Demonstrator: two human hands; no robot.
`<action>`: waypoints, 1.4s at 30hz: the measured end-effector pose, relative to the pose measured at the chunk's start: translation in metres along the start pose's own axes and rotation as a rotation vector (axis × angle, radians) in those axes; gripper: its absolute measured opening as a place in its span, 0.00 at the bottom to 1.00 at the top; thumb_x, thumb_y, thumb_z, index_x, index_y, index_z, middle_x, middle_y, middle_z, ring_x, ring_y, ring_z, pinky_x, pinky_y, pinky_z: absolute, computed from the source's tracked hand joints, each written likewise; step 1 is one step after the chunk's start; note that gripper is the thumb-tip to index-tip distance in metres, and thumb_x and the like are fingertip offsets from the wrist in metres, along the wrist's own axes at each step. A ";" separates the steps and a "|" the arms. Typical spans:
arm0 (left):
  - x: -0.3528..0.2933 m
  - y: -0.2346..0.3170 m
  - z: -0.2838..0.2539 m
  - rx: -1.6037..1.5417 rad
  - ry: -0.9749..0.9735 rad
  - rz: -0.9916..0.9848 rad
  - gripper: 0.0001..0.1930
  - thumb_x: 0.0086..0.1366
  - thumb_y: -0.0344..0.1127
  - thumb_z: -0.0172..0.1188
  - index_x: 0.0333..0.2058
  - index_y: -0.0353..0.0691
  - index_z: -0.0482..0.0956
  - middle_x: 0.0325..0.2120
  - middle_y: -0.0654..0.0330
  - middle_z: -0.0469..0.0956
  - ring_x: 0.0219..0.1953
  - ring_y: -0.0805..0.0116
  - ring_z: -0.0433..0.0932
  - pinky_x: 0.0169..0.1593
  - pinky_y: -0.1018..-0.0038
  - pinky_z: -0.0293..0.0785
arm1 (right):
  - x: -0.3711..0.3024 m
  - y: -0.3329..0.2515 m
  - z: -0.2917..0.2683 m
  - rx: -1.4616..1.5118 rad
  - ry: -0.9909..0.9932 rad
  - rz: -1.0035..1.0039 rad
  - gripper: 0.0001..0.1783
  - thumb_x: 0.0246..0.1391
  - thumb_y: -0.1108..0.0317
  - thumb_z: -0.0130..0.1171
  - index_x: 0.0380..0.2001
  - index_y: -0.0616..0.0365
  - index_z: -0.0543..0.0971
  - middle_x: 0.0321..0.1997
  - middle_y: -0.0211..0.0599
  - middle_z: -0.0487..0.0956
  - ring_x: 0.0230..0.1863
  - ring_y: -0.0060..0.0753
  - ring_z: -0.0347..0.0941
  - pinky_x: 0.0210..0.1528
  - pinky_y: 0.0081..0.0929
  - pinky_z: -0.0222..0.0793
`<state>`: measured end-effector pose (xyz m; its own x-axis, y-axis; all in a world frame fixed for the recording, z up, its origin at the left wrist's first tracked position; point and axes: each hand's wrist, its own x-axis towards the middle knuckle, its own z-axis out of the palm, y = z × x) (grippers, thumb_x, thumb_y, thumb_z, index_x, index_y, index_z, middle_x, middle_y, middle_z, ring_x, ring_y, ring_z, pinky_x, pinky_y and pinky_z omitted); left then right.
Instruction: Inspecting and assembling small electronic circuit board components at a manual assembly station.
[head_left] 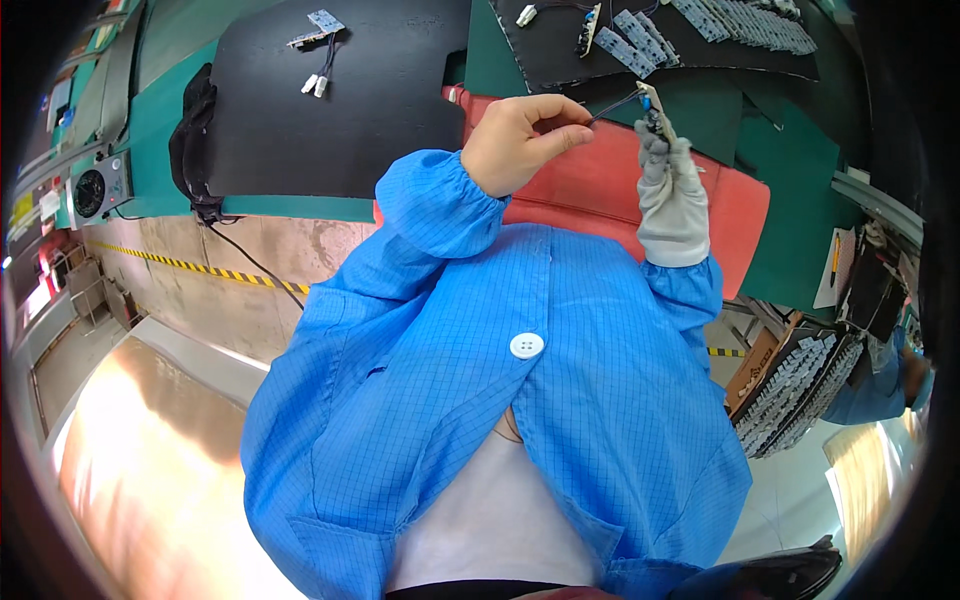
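My right hand (672, 190), in a pale grey-white glove, grips a small circuit board (655, 108) held on edge, with blue and dark parts on one face. From the board a thin dark cable (612, 106) runs left to my bare left hand (525, 142). The thumb and forefinger of that hand close on the cable; its far end is hidden by the fingers. Both hands are raised over a red mat (590, 185) at the bench's near edge.
On the left black mat (340, 130) lie two boards (322, 28) with white plugs (315, 85). Several boards (745, 25) lie in a row on the right black mat. A small fan unit (92, 192) stands far left. At lower right, a tray of boards (790, 390) sits near another person's blue sleeve (868, 398).
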<state>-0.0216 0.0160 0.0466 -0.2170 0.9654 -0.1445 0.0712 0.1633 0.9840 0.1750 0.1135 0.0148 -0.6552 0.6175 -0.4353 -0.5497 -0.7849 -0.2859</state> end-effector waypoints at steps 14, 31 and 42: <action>-0.002 -0.068 0.017 -0.140 0.163 -0.065 0.07 0.58 0.22 0.58 0.36 0.30 0.77 0.33 0.58 0.80 0.36 0.72 0.78 0.42 0.78 0.76 | -0.018 0.011 0.017 -1.094 -0.032 -0.350 0.21 0.45 0.81 0.61 0.45 0.67 0.72 0.43 0.46 0.76 0.40 0.32 0.75 0.38 0.26 0.74; -0.003 -0.078 0.019 0.416 0.242 0.455 0.09 0.51 0.25 0.63 0.33 0.40 0.79 0.29 0.54 0.77 0.33 0.56 0.76 0.36 0.67 0.74 | -0.020 -0.007 0.019 -1.762 -0.178 -0.733 0.17 0.44 0.84 0.56 0.41 0.61 0.76 0.32 0.43 0.79 0.25 0.27 0.76 0.25 0.19 0.76; -0.010 -0.066 0.016 0.410 0.238 0.506 0.10 0.51 0.22 0.64 0.34 0.35 0.79 0.34 0.55 0.75 0.34 0.61 0.77 0.36 0.74 0.76 | -0.003 -0.009 0.023 -1.273 0.382 0.002 0.22 0.53 0.53 0.56 0.40 0.62 0.76 0.19 0.35 0.75 0.13 0.19 0.66 0.16 0.15 0.63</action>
<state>-0.0085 -0.0011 -0.0189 -0.2644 0.8800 0.3946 0.5717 -0.1865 0.7990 0.1694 0.1198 0.0382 -0.3545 0.7273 -0.5877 0.4540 -0.4156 -0.7882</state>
